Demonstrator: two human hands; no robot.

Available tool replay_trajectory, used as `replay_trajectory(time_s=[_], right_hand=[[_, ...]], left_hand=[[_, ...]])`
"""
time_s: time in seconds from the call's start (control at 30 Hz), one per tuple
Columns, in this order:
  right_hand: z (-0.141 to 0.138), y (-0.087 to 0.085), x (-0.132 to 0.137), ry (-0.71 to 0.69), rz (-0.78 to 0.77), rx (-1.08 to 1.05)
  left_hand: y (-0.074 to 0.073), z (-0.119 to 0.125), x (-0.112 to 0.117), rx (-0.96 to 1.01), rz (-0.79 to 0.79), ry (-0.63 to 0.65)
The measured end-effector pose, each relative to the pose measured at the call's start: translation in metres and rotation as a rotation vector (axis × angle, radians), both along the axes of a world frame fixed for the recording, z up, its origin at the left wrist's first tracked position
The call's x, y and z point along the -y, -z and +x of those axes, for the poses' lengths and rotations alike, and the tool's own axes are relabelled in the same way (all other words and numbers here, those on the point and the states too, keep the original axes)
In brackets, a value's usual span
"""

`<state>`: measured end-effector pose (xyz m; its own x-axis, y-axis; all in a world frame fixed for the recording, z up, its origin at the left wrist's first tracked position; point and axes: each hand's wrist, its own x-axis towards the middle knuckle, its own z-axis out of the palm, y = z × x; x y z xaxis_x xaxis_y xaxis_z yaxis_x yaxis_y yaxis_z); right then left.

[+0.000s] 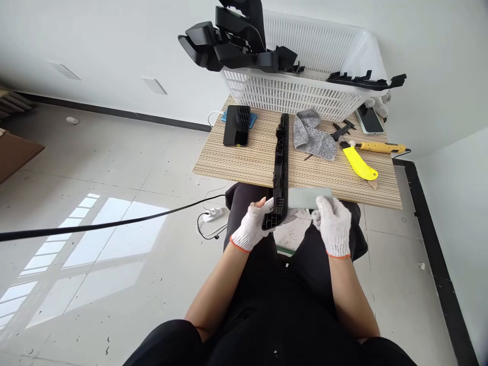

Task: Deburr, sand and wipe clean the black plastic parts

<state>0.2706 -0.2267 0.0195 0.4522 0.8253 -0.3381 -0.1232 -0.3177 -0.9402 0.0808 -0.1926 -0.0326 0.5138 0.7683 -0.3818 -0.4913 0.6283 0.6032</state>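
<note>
One long, narrow black plastic part (pixel 281 168), ribbed and divided into small open cells at its near end, slants over the front edge of the table toward the person's lap. The left hand (pixel 253 222), in a white knitted glove with an orange cuff, grips that near end, thumb toward its side. The right hand (pixel 334 223), gloved alike, pinches a flat, smooth, pale grey-green rectangular plate (pixel 308 198); the plate's other end lies right at the part's edge, though contact is hard to tell. Beneath the part's far end spreads a striped, wood-patterned tabletop (pixel 244 165). To its right lies a crumpled, flecked grey knitted cloth (pixel 313 136), then a cutter with a bright yellow handle (pixel 360 163); to its left, a glossy black phone (pixel 236 126). Behind stands a slotted white plastic basket (pixel 263 91), with curved matt black mouldings (pixel 229 48) piled at its left.
</note>
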Motion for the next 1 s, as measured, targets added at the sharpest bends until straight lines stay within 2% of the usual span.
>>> replay_trajectory(time_s=[0.07,0.17,0.37,1.0], right_hand=[[0.001,-0.002,-0.001,0.011,0.046,-0.018],[0.002,0.0,0.001,-0.071,0.035,-0.053],[0.004,0.007,0.006,-0.018,0.007,-0.084],[0.003,0.007,0.007,-0.041,-0.009,-0.098]], left_hand=[[0.001,0.001,0.0,0.003,0.014,-0.01],[0.003,0.001,0.001,-0.028,0.017,-0.048],[0.005,0.001,0.001,-0.045,0.021,-0.058],[-0.007,0.002,0.0,-0.018,-0.013,-0.048]])
